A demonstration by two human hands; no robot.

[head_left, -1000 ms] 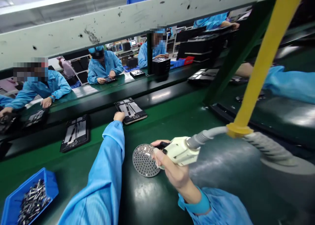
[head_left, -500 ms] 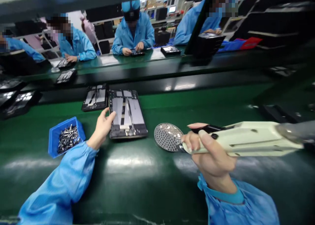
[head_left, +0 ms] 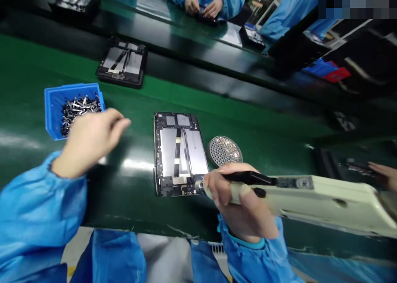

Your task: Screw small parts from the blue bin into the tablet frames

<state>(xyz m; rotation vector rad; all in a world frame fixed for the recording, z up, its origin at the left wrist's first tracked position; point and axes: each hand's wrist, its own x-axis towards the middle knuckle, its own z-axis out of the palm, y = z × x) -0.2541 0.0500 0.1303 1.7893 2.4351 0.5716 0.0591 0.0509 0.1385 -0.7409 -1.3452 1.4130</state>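
Note:
An opened tablet chassis (head_left: pixel 180 154) lies flat on the green belt in front of me. My right hand (head_left: pixel 240 202) is wrapped round a cream electric screwdriver (head_left: pixel 307 198), whose tip sits at the chassis's near right corner. My left hand (head_left: pixel 88 140) hovers above the belt left of the chassis, fingers loosely curled with nothing seen in them, close to a blue bin (head_left: pixel 55 105) of small metal parts. A round perforated screw dish (head_left: pixel 224 151) lies just right of the chassis.
A second opened chassis (head_left: pixel 122 66) lies farther back on the belt. Other people in blue coats work across the line, their hands (head_left: pixel 203 5) on devices. Another person's hand (head_left: pixel 383 173) shows at the right edge. Dark trays stand at the back right.
The chassis has come closer to me and my left hand has let it go, drifting left toward the blue bin. The screwdriver tip moved from the dish to the chassis corner.

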